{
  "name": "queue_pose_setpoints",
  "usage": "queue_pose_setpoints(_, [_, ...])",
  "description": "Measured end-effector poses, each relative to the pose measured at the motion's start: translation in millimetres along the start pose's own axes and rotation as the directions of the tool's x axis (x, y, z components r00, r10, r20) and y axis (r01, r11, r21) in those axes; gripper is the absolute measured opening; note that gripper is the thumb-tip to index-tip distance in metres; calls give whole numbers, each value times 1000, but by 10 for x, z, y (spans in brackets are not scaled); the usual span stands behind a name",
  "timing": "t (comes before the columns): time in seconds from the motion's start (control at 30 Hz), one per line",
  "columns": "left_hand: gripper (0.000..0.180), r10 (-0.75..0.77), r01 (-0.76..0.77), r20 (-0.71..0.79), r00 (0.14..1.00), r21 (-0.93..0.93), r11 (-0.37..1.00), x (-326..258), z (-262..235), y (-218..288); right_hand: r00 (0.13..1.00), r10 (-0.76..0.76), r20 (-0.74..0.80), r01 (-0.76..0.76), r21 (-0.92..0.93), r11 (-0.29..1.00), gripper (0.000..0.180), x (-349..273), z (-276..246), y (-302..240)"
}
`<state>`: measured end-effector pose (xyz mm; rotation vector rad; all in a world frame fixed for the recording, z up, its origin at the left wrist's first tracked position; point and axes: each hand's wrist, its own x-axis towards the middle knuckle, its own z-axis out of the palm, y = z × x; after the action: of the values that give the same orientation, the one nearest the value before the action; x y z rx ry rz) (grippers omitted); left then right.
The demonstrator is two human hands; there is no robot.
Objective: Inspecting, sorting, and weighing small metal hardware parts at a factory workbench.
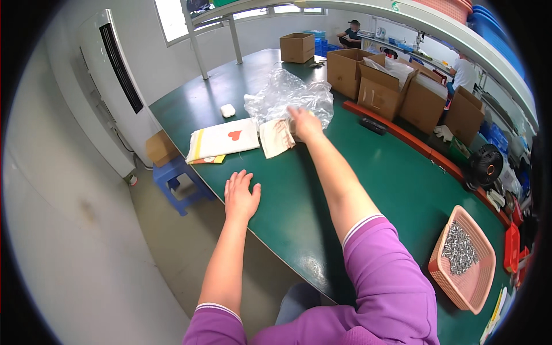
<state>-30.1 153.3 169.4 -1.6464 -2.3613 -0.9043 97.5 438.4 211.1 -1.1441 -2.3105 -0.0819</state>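
My right hand [303,122] is stretched far out over the green table [379,172], its fingers closed on a small cream cloth item [276,138] at the edge of a crumpled clear plastic bag [287,95]. My left hand [240,195] rests flat and open on the table's near edge, holding nothing. To the left of the cream item lies a flat stack of white cloth bags [223,140] with a red heart and a yellow stripe. A small white object [227,110] sits beyond the stack.
Open cardboard boxes [379,86] stand at the far right of the table, another [296,47] at the far end. A pink basket [467,259] of small metal parts sits near right. A blue stool [175,175], a black fan [486,165] and people at the back.
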Motion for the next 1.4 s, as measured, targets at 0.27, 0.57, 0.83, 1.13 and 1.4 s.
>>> queue_pose_setpoints(0.27, [41,16,-16,-29,999,-3,1000,22,59,-43,805,273,-527,208,681,702,28,244,-1763,255])
queue_pose_setpoints(0.57, [36,71,-75,-114,991,-35,997,81,169,-194,847,-377,374,105,577,810,48,-1927,-3779,123])
queue_pose_setpoints(0.83, [35,394,-409,-127,910,-127,904,-588,-146,784,808,-153,569,126,88,988,71,-3999,-4377,512])
queue_pose_setpoints(1.13, [63,177,-193,303,936,24,981,-893,301,2277,947,178,268,-93,-303,948,21,-5640,-4407,881])
queue_pose_setpoints(1.4, [23,260,-237,-52,964,-607,758,-258,-214,3020,958,96,270,-24,-257,966,10,-6359,-4873,834])
